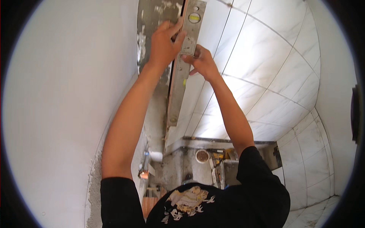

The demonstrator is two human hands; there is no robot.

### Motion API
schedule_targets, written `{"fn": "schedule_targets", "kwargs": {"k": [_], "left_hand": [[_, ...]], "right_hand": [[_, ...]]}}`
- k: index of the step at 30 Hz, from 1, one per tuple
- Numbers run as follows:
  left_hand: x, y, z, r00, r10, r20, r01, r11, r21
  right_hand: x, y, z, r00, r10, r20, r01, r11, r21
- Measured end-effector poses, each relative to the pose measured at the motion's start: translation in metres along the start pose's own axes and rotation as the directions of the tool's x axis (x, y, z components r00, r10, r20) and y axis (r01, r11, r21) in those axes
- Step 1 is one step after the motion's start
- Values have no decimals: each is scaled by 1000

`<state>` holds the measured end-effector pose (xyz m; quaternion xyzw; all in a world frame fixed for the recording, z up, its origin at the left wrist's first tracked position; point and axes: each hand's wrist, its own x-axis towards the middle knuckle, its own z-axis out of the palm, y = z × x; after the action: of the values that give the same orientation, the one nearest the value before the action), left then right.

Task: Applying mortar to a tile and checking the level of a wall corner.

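A long grey spirit level (178, 91) stands nearly upright along the edge of the white tiled wall. Yellow-green vials show in it, one in a round window near the top. My left hand (164, 45) grips its left side, with the thumb on the face and the index finger stretched up along the edge. Lower on the opposite side, my right hand (205, 64) holds the right edge, thumb over the front and the other fingers partly hidden behind. A thin dark gap runs along the level's left side.
Bare grey wall (154, 11) with mortar patches lies left of the level, beside a smooth white wall (68, 76). Marbled white tiles (266, 49) cover the wall to the right. Below are a white bucket (202, 156), assorted tools (218, 155) and reddish bricks (149, 205).
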<state>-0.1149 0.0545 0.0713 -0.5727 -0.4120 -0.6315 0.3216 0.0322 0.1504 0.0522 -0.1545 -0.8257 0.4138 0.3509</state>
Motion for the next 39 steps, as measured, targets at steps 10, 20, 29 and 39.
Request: {"fn": "schedule_targets", "kwargs": {"k": [10, 20, 29, 39], "left_hand": [[-4, 8, -3, 999, -53, 3, 53, 996, -77], [-4, 4, 0, 998, -67, -7, 66, 993, -102], [-5, 3, 0, 999, -34, -38, 30, 994, -107], [-7, 1, 3, 998, -45, -48, 40, 994, -98]], "right_hand": [[11, -36, -11, 998, -62, -20, 62, 998, 26], [10, -41, -12, 1000, -12, 6, 12, 1000, 2], [9, -42, -11, 1000, -13, 7, 12, 1000, 19], [9, -40, -10, 998, -57, 7, 57, 996, 67]]}}
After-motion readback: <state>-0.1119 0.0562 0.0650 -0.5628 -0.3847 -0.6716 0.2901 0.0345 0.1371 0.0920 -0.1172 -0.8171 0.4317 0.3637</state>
